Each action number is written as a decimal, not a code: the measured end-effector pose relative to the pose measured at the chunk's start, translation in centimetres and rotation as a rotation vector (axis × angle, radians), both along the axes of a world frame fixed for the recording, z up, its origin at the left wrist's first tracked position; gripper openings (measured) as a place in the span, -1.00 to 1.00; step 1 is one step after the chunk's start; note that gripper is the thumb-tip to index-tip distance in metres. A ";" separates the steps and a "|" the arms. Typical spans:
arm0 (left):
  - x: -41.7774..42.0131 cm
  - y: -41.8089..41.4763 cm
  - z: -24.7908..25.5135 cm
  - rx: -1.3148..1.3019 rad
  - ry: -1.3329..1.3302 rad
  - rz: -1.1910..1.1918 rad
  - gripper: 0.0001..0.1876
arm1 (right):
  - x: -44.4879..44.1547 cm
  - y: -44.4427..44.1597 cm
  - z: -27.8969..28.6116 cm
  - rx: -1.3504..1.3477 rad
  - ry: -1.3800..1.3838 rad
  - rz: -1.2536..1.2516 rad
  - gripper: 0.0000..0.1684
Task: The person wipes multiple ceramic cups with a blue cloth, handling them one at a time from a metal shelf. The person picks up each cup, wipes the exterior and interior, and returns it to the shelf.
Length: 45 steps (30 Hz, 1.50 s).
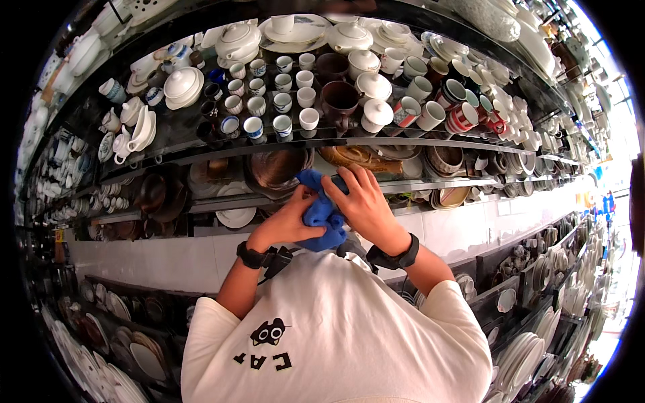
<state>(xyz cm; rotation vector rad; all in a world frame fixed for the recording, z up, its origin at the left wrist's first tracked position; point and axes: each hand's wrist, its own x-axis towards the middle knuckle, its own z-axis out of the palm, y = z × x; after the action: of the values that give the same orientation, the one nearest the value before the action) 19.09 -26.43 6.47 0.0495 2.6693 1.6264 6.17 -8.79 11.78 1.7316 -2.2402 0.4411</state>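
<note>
A blue cloth (325,221) is bunched between my two hands, in front of my chest. My left hand (287,216) grips its left side, thumb pressed across the folds. From the right, my right hand (365,204) curls its fingers over a small dark object (341,185) that touches the cloth's upper end. Fingers and cloth cover most of that object, so its kind cannot be made out. Just beyond my hands, a large brown bowl (277,169) sits on a lower shelf.
A dark shelf (191,146) ahead bears rows of small cups (282,102), mugs (431,116), lidded white pots (377,115) and a white teapot (237,43). Below are plates (236,211) and brown bowls. A pale tiled floor (166,262) runs between these shelves and more crockery racks (534,282) behind me.
</note>
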 end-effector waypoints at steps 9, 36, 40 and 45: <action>-2.0 -0.5 -0.5 0.478 -0.195 -0.082 -0.43 | 0.2 -0.7 1.2 0.010 -0.333 -0.059 0.00; 0.2 -2.3 0.6 -0.652 0.325 0.011 -0.63 | -0.2 -2.9 0.0 0.363 -0.584 0.030 -0.03; -0.9 -1.2 2.3 -0.460 0.049 -0.097 -0.58 | -1.9 -1.7 -0.3 0.419 -0.766 0.071 -0.10; -2.9 -1.8 0.8 0.015 -0.453 -0.260 -0.51 | -0.4 -1.1 0.9 0.246 -0.081 0.115 -0.23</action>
<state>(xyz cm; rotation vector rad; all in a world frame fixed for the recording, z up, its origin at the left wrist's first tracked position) 16.19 -28.20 7.29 0.0228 2.2075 1.3821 5.75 -9.94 12.69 2.0052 -2.3428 0.2728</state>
